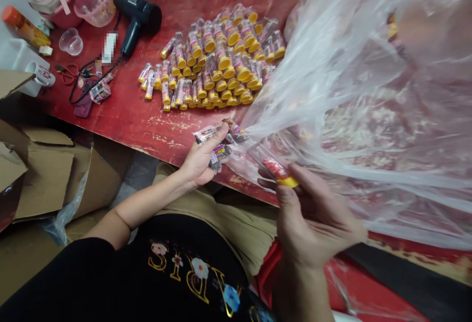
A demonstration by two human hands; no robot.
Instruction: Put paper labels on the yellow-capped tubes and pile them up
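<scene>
My right hand (313,214) pinches a small clear tube (273,165) with a yellow cap and red-and-white contents, holding it tilted over the table's front edge. Several printed plastic sleeves (220,154) are gripped in my left hand (204,157), the thumb pressed on top of them. Beyond both hands lies a heap of clear tubes with yellow caps (210,42), wrapped in purple printed film. A large translucent plastic bag (295,110) spreads close by my right hand; its contents are blurred behind the film.
At the back left a dark hair dryer (138,14) lies beside a pink basket (96,2). Red-handled scissors (67,73), a white mug (40,73) and a clear cup (71,42) are nearer the left edge. Open cardboard boxes (47,174) stand below the red table (125,110).
</scene>
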